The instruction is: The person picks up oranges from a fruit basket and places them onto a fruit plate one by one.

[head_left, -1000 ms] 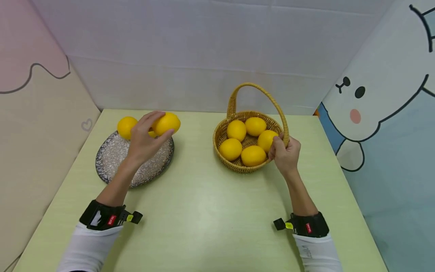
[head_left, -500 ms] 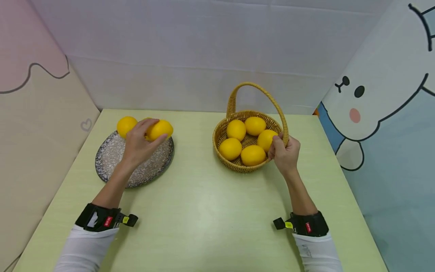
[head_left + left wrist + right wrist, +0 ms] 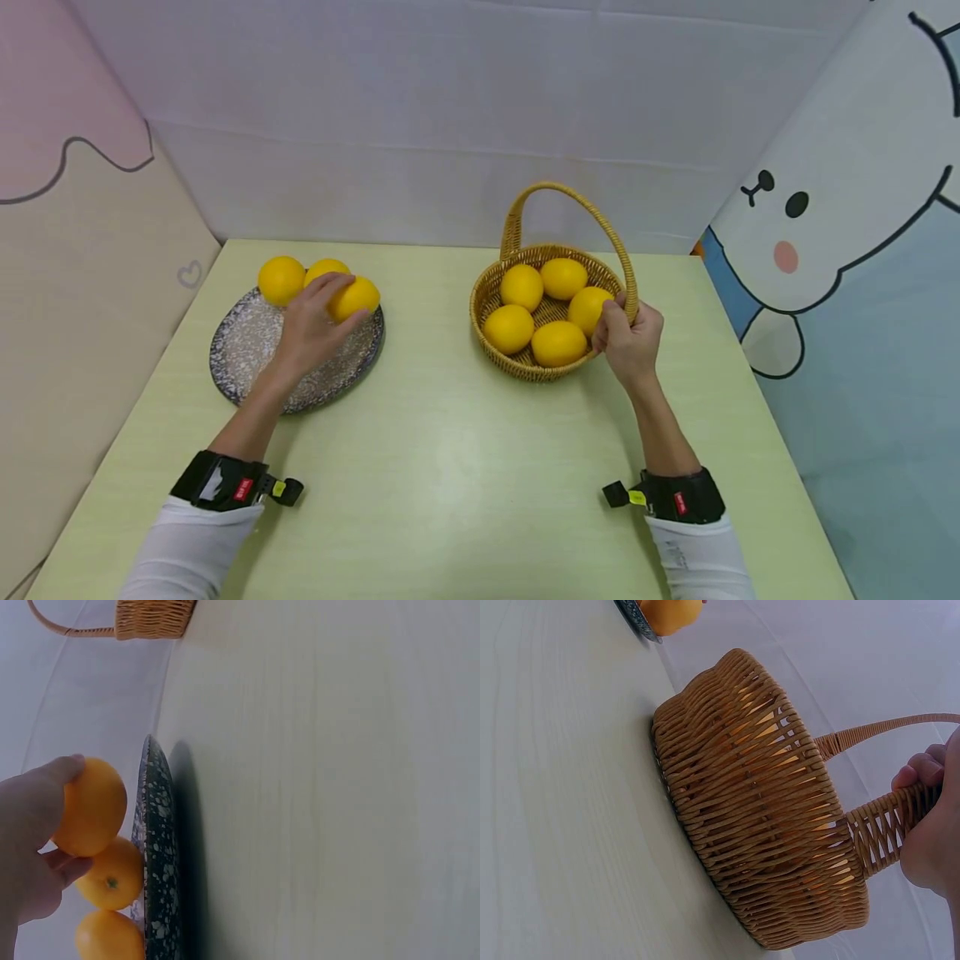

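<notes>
My left hand [image 3: 309, 323] holds an oval citrus fruit [image 3: 356, 298], yellow in the head view and orange in the left wrist view [image 3: 91, 806], between thumb and fingers. It sits close over the far right part of a speckled plate [image 3: 247, 350] with a dark rim. Two more such fruits [image 3: 281, 280] lie along the plate's far edge, one partly behind my hand. My right hand [image 3: 632, 340] grips the handle [image 3: 877, 832] of a woven basket [image 3: 525, 371] low on its right side. Several of the same fruits [image 3: 559, 343] lie in the basket.
Both the plate and the basket stand on a pale green table [image 3: 465, 483], near its back edge. A white cloth wall [image 3: 420, 200] rises behind them. Printed panels flank the table, with a cartoon animal [image 3: 832, 225] on the right one.
The left hand has brought its fruit down and to the left over the plate, and more of the fruit behind shows now. The right hand and basket have stayed put.
</notes>
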The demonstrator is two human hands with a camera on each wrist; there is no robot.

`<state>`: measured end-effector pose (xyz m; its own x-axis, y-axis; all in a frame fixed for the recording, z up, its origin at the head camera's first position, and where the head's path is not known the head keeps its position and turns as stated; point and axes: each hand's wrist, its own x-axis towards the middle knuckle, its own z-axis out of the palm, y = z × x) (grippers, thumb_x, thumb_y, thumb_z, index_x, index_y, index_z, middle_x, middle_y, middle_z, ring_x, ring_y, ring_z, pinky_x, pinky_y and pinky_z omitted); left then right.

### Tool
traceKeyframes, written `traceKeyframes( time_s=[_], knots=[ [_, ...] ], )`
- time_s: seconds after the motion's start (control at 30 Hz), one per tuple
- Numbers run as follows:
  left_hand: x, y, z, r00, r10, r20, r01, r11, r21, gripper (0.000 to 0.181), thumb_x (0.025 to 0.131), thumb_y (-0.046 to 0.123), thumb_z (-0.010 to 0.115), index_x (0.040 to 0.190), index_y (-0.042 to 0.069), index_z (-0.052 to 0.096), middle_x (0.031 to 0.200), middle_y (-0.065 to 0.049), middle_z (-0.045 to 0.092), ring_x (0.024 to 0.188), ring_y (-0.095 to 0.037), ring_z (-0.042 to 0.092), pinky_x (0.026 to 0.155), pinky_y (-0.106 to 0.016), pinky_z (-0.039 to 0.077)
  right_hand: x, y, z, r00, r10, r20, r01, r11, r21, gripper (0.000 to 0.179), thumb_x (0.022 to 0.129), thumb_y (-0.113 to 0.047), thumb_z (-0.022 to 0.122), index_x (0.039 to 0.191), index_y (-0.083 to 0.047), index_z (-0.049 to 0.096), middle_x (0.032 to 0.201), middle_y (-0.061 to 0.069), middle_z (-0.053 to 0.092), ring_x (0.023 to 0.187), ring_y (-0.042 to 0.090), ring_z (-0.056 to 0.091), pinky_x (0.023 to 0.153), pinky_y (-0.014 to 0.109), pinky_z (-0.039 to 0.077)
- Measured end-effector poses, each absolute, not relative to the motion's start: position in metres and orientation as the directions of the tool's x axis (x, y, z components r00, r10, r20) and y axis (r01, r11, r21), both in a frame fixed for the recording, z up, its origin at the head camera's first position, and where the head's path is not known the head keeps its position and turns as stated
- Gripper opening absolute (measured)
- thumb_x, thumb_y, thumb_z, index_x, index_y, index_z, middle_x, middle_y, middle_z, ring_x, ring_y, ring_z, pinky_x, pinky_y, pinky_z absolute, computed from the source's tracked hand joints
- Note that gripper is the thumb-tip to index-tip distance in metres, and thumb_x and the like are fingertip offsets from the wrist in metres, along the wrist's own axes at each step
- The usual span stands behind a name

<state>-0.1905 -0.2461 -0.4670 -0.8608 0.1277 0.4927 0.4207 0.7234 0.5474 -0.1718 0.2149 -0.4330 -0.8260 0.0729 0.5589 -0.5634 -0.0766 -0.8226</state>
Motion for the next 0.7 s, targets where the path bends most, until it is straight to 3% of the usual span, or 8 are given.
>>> traceKeyframes(
  time_s=[0.27, 0.5, 0.7],
  knots=[
    [-0.189, -0.243, -0.475, -0.839, 0.173, 0.515, 0.452, 0.748, 0.486, 0.061, 0.077, 0.009, 0.09, 0.132, -0.004, 0.067, 0.134, -0.023, 0.06, 0.121, -0.039, 0.055, 0.095, -0.059, 0.052, -0.172, 0.215, -0.433, -0.825, 0.076, 0.561, -0.566, -0.083, -0.821, 0.038, 0.1, 0.005, 0.045, 0.062, -0.001, 0.04, 0.044, -0.002, 0.041, 0.032, 0.018, 0.037, 0.027, 0.027, 0.038],
    [-0.187, -0.241, -0.483, -0.853, 0.17, 0.493, 0.434, 0.755, 0.491, 0.061, 0.079, 0.01, 0.089, 0.133, -0.003, 0.065, 0.138, -0.024, 0.057, 0.124, -0.04, 0.052, 0.099, -0.059, 0.048, -0.171, 0.214, -0.433, -0.824, 0.077, 0.561, -0.566, -0.086, -0.82, 0.038, 0.1, 0.005, 0.045, 0.063, -0.001, 0.042, 0.045, -0.002, 0.042, 0.032, 0.018, 0.037, 0.028, 0.026, 0.039],
    [-0.183, -0.242, -0.485, -0.867, 0.159, 0.473, 0.412, 0.762, 0.499, 0.066, 0.075, 0.009, 0.092, 0.134, -0.002, 0.064, 0.138, -0.023, 0.053, 0.123, -0.04, 0.051, 0.095, -0.061, 0.05, -0.17, 0.214, -0.431, -0.823, 0.078, 0.562, -0.567, -0.09, -0.819, 0.037, 0.1, 0.005, 0.046, 0.063, 0.0, 0.043, 0.045, -0.002, 0.043, 0.032, 0.019, 0.038, 0.029, 0.023, 0.041]
  ],
)
